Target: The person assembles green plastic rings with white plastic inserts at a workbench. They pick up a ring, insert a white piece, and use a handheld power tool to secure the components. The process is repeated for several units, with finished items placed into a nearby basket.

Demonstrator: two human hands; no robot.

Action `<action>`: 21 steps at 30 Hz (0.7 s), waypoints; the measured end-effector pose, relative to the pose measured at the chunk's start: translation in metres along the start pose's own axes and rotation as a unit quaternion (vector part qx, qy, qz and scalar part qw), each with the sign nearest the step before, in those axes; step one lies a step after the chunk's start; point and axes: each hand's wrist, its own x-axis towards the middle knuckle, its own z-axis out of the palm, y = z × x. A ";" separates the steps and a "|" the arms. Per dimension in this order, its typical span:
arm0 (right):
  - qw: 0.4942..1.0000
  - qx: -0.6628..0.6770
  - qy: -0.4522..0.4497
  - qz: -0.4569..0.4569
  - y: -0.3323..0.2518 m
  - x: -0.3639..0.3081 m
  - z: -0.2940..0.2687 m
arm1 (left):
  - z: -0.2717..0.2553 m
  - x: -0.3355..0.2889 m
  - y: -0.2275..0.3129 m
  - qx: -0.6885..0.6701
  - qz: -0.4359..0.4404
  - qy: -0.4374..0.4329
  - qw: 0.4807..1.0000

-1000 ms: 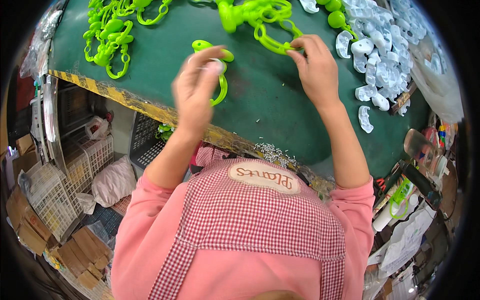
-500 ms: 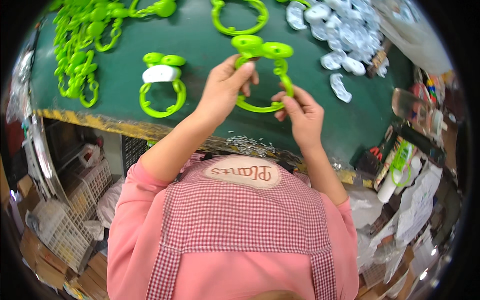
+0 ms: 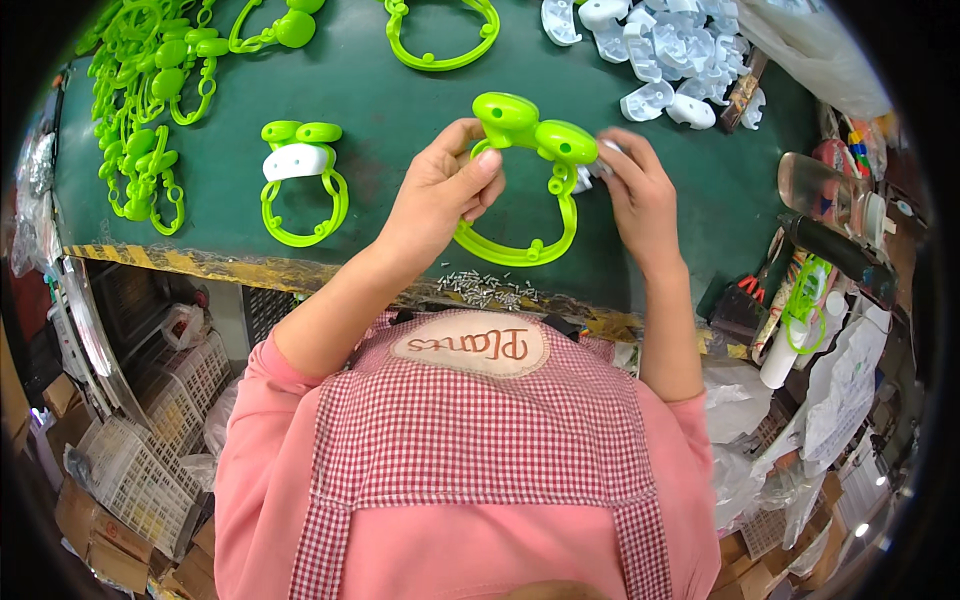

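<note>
My left hand grips a bright green plastic ring frame by its left side, thumb in front. Two rounded, eye-like knobs sit on top of that frame. Held in my right hand is a small whitish curved plastic piece, close behind the frame's right side. My right fingers are bent and partly smeared, and they cover most of the piece. To the left lies a similar green ring frame with a white plastic piece fitted below its knobs.
Small metal pins or screws lie near the table's worn front edge. A pile of whitish plastic pieces sits back right, tangled green frames back left, and another green ring at the back. Tools in a dark holder stand right.
The loose whitish piece that lay at the right is gone from the table. My right hand has left the frame's lower right and now holds a whitish piece beside it.
</note>
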 end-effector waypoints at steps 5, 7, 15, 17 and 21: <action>0.999 0.004 0.038 0.022 -0.010 0.014 0.008 | -0.008 -0.006 0.002 -0.071 -0.010 0.051 0.996; 0.995 -0.032 0.091 0.011 -0.004 0.011 0.017 | -0.014 -0.010 0.002 -0.074 -0.008 0.062 0.995; 0.996 -0.012 -0.051 -0.078 -0.001 0.055 0.040 | -0.017 -0.018 0.007 -0.087 0.009 0.082 0.993; 0.984 -0.086 -0.036 -0.153 0.006 0.054 0.028 | -0.018 -0.020 0.007 -0.092 0.009 0.086 0.992; 0.986 0.052 0.155 0.041 -0.008 0.038 0.024 | -0.023 -0.024 0.003 -0.093 0.006 0.091 0.991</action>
